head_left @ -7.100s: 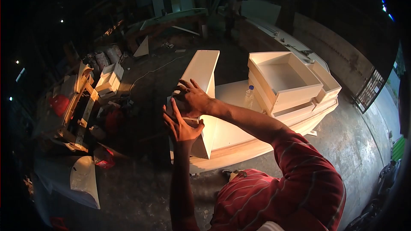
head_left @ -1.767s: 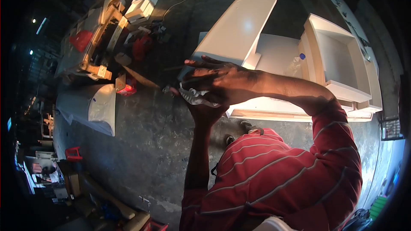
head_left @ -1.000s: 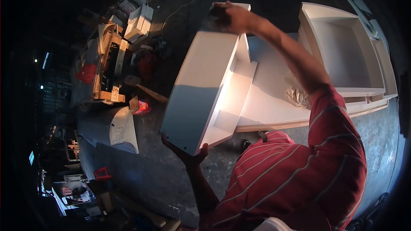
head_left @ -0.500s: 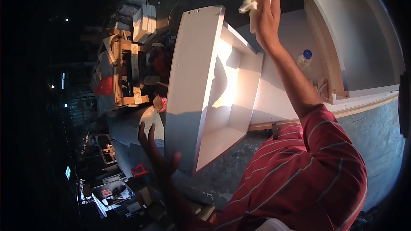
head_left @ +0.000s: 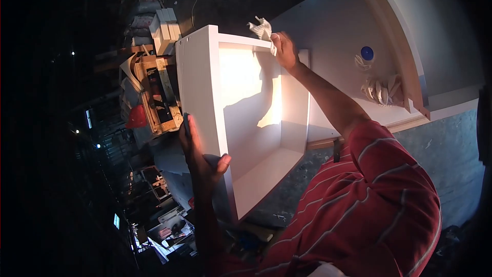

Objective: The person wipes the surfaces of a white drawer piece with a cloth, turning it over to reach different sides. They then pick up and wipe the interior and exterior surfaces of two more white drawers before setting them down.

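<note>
A white drawer-like box [head_left: 251, 102] stands with its open side towards me, sunlight falling on its inner walls. My right hand [head_left: 286, 51] is closed around a crumpled white cloth [head_left: 262, 29] at the box's far rim. Part of the cloth sticks out beyond the fingers. My left hand [head_left: 202, 154] lies against the outer face of the wide left panel [head_left: 197, 82], its fingers stretched along it and its thumb at the front edge. Much of that palm is in shadow.
On the white board [head_left: 333, 46] at right lie a blue round cap [head_left: 367, 53] and crumpled white cloth or gloves [head_left: 380, 90]. A larger white box [head_left: 446, 56] stands at far right. Wooden frames [head_left: 159, 92] and stacked pale boards [head_left: 165, 31] are at left.
My right hand has come down with the cloth to the box's far rim. My left hand has moved from the air onto the panel. The view has shifted, showing more of the box's inside.
</note>
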Motion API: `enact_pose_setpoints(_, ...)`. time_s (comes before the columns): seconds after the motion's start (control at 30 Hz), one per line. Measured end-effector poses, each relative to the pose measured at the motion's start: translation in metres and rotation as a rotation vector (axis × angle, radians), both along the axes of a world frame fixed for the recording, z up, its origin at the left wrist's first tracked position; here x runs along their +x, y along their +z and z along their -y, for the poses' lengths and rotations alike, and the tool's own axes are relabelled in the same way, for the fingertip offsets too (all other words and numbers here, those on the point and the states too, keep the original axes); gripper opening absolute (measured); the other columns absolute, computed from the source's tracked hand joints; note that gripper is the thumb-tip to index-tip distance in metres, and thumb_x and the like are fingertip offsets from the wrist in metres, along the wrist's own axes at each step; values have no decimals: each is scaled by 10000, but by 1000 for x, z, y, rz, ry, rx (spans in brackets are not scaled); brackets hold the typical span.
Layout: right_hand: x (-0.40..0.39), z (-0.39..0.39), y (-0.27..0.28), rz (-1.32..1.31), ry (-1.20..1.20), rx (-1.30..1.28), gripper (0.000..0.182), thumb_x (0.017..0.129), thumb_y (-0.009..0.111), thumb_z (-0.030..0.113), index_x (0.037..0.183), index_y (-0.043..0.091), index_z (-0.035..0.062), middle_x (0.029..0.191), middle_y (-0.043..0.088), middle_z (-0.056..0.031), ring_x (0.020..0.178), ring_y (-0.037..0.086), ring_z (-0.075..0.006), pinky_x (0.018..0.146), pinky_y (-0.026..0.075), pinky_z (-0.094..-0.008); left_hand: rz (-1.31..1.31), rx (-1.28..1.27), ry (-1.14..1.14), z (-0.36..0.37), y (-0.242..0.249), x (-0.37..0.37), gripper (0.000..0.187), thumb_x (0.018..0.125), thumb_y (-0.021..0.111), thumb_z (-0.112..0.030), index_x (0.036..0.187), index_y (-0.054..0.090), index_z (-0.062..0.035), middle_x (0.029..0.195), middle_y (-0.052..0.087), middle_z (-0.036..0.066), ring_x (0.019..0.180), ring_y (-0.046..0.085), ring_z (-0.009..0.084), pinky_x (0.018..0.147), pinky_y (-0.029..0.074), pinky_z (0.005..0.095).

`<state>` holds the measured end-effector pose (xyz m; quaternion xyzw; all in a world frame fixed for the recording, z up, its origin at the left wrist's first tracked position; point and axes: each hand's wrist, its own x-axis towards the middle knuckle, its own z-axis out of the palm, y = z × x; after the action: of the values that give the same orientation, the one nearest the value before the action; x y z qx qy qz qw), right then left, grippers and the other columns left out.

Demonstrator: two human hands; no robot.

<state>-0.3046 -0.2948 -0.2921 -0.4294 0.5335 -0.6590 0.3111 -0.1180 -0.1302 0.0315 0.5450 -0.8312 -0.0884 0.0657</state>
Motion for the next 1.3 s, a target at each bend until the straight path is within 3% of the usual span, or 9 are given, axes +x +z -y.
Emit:
enact_pose_setpoints(0.2,28,-18,87,-102,-404,-310,255,915,609,225,1131,640,94,1028,534,-152,974,478,-315,859,394,-413,34,21,34,-4,1,-6,1120,704,596,-704,1497,227,-4,1423,272,293,1312,347,446,1035,327,544)
enact_pose_setpoints(0.33,5,-9,60,-163,-248,-352,296,912,613,246,1185,644,137,963,588,-114,900,520,-291,802,449,-389,54,2,23,-6,0,-6,1074,735,527,-673,1504,203,4,1438,280,264,1350,296,401,1075,257,552)
enact_pose_setpoints(0.47,-22,-22,20,198,-142,85,328,993,509,290,1208,575,51,973,655,-157,894,621,-282,797,495,-348,3,35,57,-4,2,-15,1067,737,528,-663,1507,200,-2,1444,272,259,1358,289,404,1078,255,551)
enact_pose_setpoints(0.73,-36,-49,98,452,-119,-328,419,958,579,265,1289,491,23,1086,601,-137,941,589,-248,825,470,-348,-26,2,35,-5,0,-10,1080,633,705,-466,1491,247,5,1398,305,294,1286,374,431,1038,336,526)
enact_pose_setpoints(0.87,-6,-21,125,-407,-311,-452,562,816,752,245,1316,530,118,1103,516,-151,1002,475,-302,905,413,-401,-142,25,-3,-1,0,-10,1072,604,724,-396,1481,265,18,1398,312,304,1277,369,431,1044,329,517)
enact_pose_setpoints(0.93,8,-5,100,-457,-288,-341,614,780,778,213,1342,532,178,1123,510,-172,1014,495,-323,882,439,-395,-128,-6,-114,3,-4,-2,1043,615,729,-360,1465,281,45,1392,335,307,1266,368,431,1042,333,503)
enact_pose_setpoints(1.03,3,-6,41,-445,-231,-282,506,753,797,263,1202,614,118,1023,526,-142,946,498,-329,839,456,-417,123,-198,-374,8,-4,1,1037,622,736,-349,1454,283,71,1378,359,313,1260,364,436,1040,338,485)
enact_pose_setpoints(1.1,4,-7,-15,-511,-221,-91,431,748,800,253,1100,626,75,981,530,-134,905,505,-333,789,466,-415,23,-133,-282,5,-4,0,1036,629,739,-355,1454,280,74,1371,365,320,1258,364,438,1040,337,483)
enact_pose_setpoints(1.3,-6,3,75,-514,-278,-387,329,756,802,242,900,597,27,857,520,-115,789,479,-314,682,424,-420,-59,-69,-186,2,-4,-3,1043,655,744,-389,1459,267,75,1366,347,338,1256,363,441,1019,361,489)
